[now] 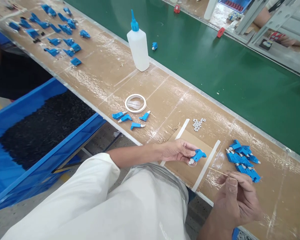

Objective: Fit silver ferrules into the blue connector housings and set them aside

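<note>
My left grip (178,151) pinches a blue part (199,155) by the counter's near edge (206,199); my right grip (240,196), a stick (218,171) pointing toward it.

A single view, from a camera worn on the person's head, looks forward and steeply down over the wearer's own shirt (150,206), which fills the bottom centre at close range. It sits rolled to one side, so the bench (165,90) slants from the upper left to the lower right. The left hand (176,150) falls right of centre, and the right hand (237,196), large and near the lens, at the lower right. The reach is wide: the bin (92,125) at left, the belt (202,66) across the top, and the rack (285,21), farther off, at the upper right.
</note>
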